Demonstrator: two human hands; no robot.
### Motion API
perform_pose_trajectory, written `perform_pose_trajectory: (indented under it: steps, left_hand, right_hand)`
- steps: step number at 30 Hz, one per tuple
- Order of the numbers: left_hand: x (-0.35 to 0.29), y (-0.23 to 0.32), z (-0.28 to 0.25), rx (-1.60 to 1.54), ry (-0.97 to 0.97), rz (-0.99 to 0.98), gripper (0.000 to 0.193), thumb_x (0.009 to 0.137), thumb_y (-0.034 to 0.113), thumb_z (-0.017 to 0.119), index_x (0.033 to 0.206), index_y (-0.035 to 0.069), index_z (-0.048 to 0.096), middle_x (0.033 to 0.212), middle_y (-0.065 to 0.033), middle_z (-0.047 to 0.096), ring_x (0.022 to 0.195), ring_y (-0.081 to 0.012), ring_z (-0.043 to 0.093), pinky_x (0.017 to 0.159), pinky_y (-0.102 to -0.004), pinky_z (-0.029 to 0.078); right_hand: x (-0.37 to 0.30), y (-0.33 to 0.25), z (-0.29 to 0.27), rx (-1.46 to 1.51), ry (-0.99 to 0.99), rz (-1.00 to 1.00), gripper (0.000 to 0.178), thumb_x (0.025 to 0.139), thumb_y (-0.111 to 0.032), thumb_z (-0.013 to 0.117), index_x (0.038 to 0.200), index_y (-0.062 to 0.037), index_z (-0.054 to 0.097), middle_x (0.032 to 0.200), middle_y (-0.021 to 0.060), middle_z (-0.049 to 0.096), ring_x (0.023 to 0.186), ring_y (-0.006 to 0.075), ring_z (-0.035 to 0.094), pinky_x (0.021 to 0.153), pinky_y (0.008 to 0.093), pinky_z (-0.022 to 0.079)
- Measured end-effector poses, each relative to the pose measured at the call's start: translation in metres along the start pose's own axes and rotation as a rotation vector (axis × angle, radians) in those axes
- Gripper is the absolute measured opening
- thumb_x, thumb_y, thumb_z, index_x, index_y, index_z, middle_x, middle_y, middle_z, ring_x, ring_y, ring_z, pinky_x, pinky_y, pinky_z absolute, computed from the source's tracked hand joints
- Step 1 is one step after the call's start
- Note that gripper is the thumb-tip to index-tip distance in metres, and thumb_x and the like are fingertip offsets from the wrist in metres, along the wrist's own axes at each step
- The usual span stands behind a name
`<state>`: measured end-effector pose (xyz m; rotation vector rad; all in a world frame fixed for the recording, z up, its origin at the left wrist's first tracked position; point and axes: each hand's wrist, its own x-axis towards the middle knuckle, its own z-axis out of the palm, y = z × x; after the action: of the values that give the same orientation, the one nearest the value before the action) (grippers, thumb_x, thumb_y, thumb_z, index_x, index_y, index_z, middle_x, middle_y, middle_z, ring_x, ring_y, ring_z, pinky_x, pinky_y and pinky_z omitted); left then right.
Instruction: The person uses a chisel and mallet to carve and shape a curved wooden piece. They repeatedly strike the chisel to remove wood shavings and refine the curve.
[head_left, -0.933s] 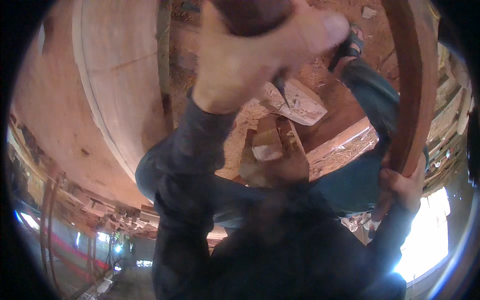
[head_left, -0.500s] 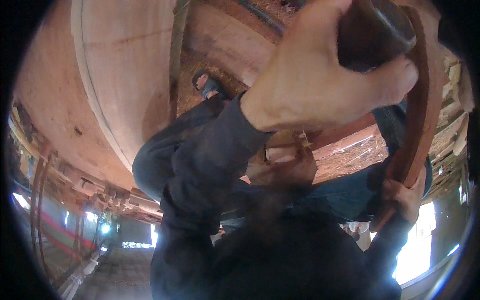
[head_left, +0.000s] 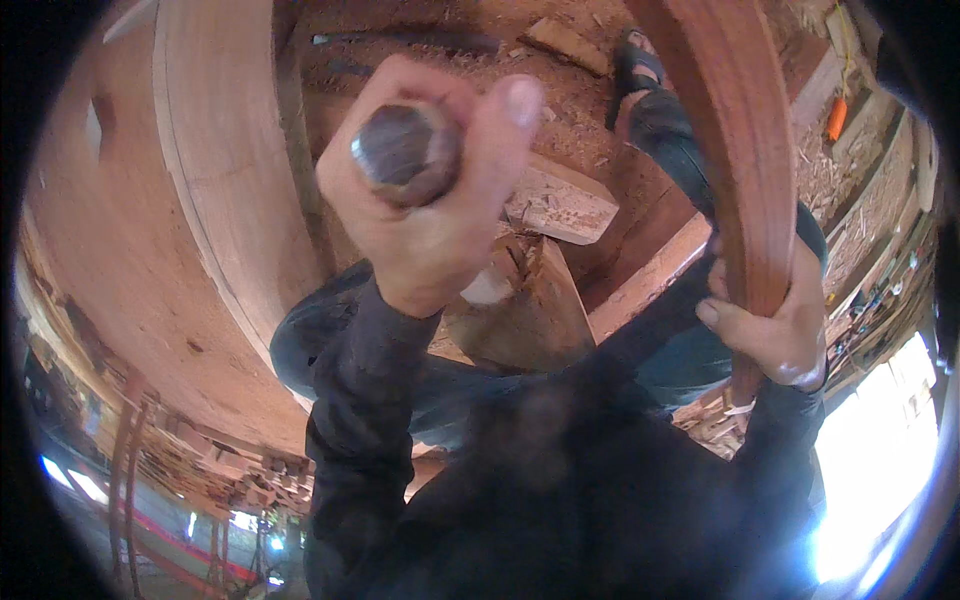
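Observation:
My left hand is closed around a thick dark wooden handle, seen end-on with its blunt tip toward me; the rest of it is hidden behind the fist. My right hand wraps round the lower part of a long, curved reddish-brown piece of wood. This piece stretches from beside my lap up past the top edge of the view. The handle is apart from the curved wood. Below and right of my left hand, between my legs, lie a pale wood block and a thicker chunk of timber.
A broad wooden plank with a curved edge runs along my left. Shavings and dust cover the ground around my sandalled foot. An orange-handled object lies among long timbers at the right. Offcuts are heaped at the lower left.
My left hand has moved left and down, away from the curved wood, with the handle still in it. The curved wood and my right hand have shifted, and its top now leans left.

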<state>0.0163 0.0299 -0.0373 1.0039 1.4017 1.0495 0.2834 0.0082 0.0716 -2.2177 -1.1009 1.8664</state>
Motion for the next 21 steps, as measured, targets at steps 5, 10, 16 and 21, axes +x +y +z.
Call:
perform_pose_trajectory:
  steps: [5, 10, 16, 21]
  left_hand:
    - [-0.027, 0.005, 0.024, -0.068, 0.108, -0.029, 0.019, 0.091, 0.005, 0.078, 0.081, 0.002, 0.063, 0.066, 0.0042, 0.059, 0.06, -0.001, 0.053, 0.052, -0.0189, 0.038]
    - [-0.061, 0.004, 0.046, -0.002, 0.11, -0.14, 0.021, 0.09, 0.006, 0.079, 0.077, 0.004, 0.063, 0.067, 0.0041, 0.059, 0.06, -0.002, 0.052, 0.054, -0.0196, 0.039]
    - [-0.08, -0.013, 0.052, 0.061, 0.077, -0.054, 0.019, 0.088, 0.006, 0.079, 0.078, 0.004, 0.064, 0.065, 0.0042, 0.058, 0.06, -0.0025, 0.053, 0.055, -0.0209, 0.04]
    - [-0.086, -0.017, 0.048, -0.034, 0.093, -0.04, 0.018, 0.089, 0.008, 0.079, 0.081, 0.003, 0.064, 0.064, 0.0038, 0.059, 0.062, -0.0042, 0.057, 0.056, -0.0222, 0.045]
  right_hand:
    - [-0.014, 0.015, -0.008, -0.019, 0.017, -0.117, 0.079, 0.067, -0.019, 0.084, 0.136, 0.0051, 0.054, 0.119, 0.0174, 0.069, 0.113, 0.0245, 0.066, 0.1, 0.0372, 0.048]
    - [-0.017, 0.023, -0.01, -0.099, 0.037, -0.372, 0.069, 0.07, -0.021, 0.083, 0.129, 0.0051, 0.058, 0.108, 0.0231, 0.069, 0.101, 0.0322, 0.07, 0.092, 0.0389, 0.051]
    - [-0.033, -0.006, -0.025, -0.244, 0.104, -0.626, 0.083, 0.063, -0.017, 0.087, 0.138, 0.0033, 0.057, 0.119, 0.014, 0.068, 0.111, 0.021, 0.065, 0.098, 0.038, 0.05]
    - [-0.04, -0.04, -0.026, -0.128, 0.449, -1.003, 0.059, 0.069, -0.017, 0.087, 0.121, 0.0017, 0.065, 0.097, 0.0082, 0.073, 0.09, 0.0167, 0.07, 0.08, 0.0357, 0.057]
